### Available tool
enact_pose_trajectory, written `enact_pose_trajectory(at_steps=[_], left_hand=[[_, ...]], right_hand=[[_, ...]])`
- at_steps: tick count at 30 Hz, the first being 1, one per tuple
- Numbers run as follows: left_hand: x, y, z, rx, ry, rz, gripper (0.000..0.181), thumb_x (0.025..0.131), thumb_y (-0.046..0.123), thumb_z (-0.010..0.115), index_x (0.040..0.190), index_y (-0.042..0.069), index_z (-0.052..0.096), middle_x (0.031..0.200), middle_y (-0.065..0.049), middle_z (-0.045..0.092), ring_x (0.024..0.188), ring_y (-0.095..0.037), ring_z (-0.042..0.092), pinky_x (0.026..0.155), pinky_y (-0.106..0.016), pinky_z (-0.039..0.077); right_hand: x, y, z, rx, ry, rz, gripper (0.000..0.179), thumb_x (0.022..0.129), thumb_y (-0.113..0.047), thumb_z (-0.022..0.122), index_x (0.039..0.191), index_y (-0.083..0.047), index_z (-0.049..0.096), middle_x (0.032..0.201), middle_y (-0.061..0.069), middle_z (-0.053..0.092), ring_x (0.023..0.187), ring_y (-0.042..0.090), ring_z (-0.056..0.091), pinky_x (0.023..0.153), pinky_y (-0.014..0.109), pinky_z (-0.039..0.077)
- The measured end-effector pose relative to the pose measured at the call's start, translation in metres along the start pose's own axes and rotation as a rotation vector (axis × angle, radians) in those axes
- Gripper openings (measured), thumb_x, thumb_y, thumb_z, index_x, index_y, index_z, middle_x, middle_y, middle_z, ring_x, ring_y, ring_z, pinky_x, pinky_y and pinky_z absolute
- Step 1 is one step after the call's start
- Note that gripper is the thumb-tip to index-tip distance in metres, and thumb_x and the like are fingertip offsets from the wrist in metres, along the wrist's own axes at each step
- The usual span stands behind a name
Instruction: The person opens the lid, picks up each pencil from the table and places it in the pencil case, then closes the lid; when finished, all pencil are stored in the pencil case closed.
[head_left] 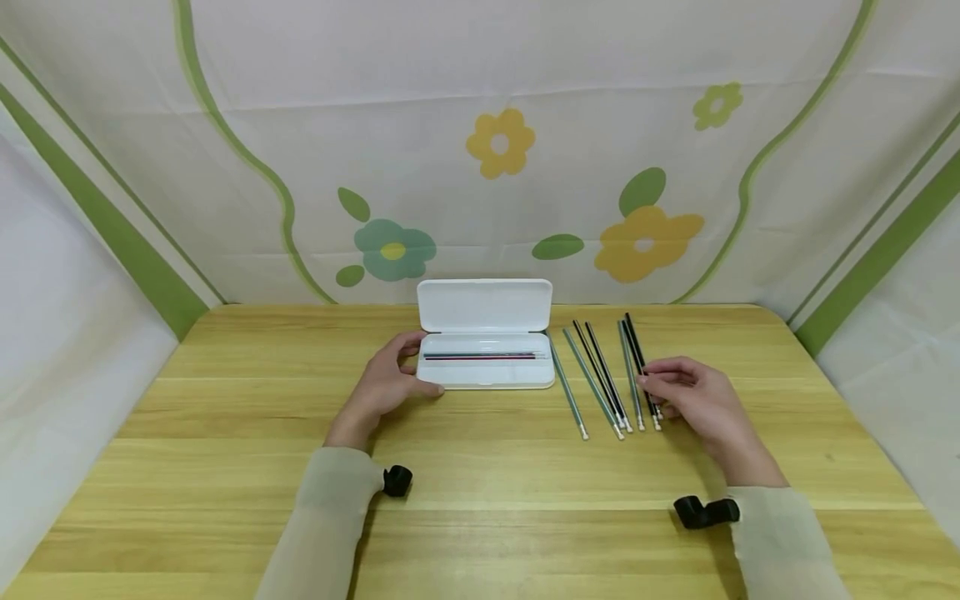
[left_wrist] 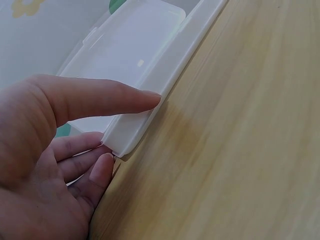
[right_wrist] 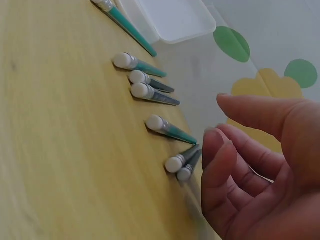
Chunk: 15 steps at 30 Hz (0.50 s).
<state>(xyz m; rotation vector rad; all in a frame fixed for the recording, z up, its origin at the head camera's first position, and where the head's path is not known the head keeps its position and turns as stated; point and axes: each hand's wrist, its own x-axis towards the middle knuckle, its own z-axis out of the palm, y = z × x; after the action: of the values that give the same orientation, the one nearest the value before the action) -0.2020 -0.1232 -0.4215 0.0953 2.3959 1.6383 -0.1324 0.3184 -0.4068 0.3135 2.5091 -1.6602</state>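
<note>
A white pencil case [head_left: 487,382] stands open near the back of the table, its lid [head_left: 484,305] raised. Inside lie a few pencils [head_left: 480,357], at least one dark red and one greenish. My left hand [head_left: 382,385] holds the case's left end, thumb on the front wall and fingers round the far side. Right of the case, several teal and black pencils [head_left: 592,379] lie with white erasers towards me. My right hand [head_left: 693,398] hovers beside the rightmost black pencils [head_left: 640,358]; in the right wrist view its thumb and fingertips are apart, nothing between them.
The wooden table [head_left: 480,508] ends at a flower-printed cloth [head_left: 420,167] close behind the case. White cloth sides with green stripes flank the table. Each sleeve carries a black wrist camera, one left [head_left: 397,481] and one right [head_left: 701,512].
</note>
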Motion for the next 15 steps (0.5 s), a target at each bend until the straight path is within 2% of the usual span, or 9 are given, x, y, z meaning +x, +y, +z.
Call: enact_pose_trajectory(at_steps=[7,15], left_hand=[[0.0,0.0,0.0,-0.002,0.004,-0.002,0.093,0.079,0.005,0.092,0.16,0.014,0.047,0.158,-0.016,0.052,0.126,-0.037,0.066,0.11,-0.048,0.05],[-0.001,0.001,0.0,-0.001,0.007,-0.007,0.092,0.079,0.005,0.092,0.16,0.014,0.048,0.158,-0.016,0.052,0.126,-0.037,0.065,0.11,-0.049,0.05]], right_hand=[[-0.002,0.006,-0.01,-0.007,-0.028,0.009,0.055,0.101,-0.03,0.078,0.141,0.002,0.059,0.101,-0.017,0.073,0.089,0.004,0.069,0.074,0.026,0.06],[-0.003,0.011,-0.017,-0.089,-0.043,0.033,0.058,0.1,-0.027,0.077,0.145,0.003,0.056,0.103,-0.01,0.073,0.085,0.006,0.069,0.071,0.027,0.059]])
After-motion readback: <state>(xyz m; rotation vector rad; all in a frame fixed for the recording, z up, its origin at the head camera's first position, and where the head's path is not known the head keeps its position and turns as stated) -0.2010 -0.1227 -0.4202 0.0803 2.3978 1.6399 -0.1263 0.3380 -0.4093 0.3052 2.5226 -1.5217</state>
